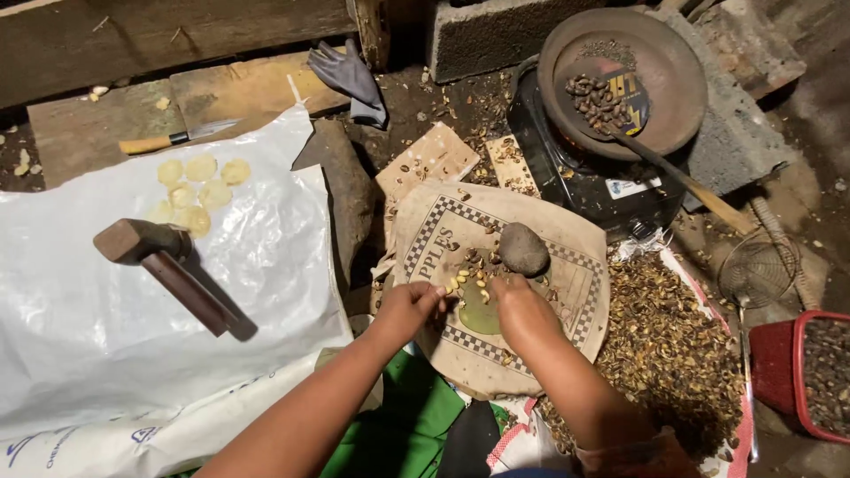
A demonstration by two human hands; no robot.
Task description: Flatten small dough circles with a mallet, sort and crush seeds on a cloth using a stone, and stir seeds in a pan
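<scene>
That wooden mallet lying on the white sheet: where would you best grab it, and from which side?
Grip the wooden mallet on its long dark handle, near the free lower-right end, coming down from above. It lies flat on the white sheet with the blocky head at the upper left, and the handle looks slim enough to wrap fingers round, with nothing crowding it.

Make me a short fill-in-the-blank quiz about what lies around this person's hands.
1. Both hands, the left hand and the right hand, work over small kernels on a checkered-bordered ____ sheet.
2. The dark rounded thing just beyond the fingers is a ____.
3. The wooden mallet lies on a ____ plastic sack.
4. The round pan holds dark nuts and a wooden ____.

Missing words: cardboard; stone; white; spoon
</scene>
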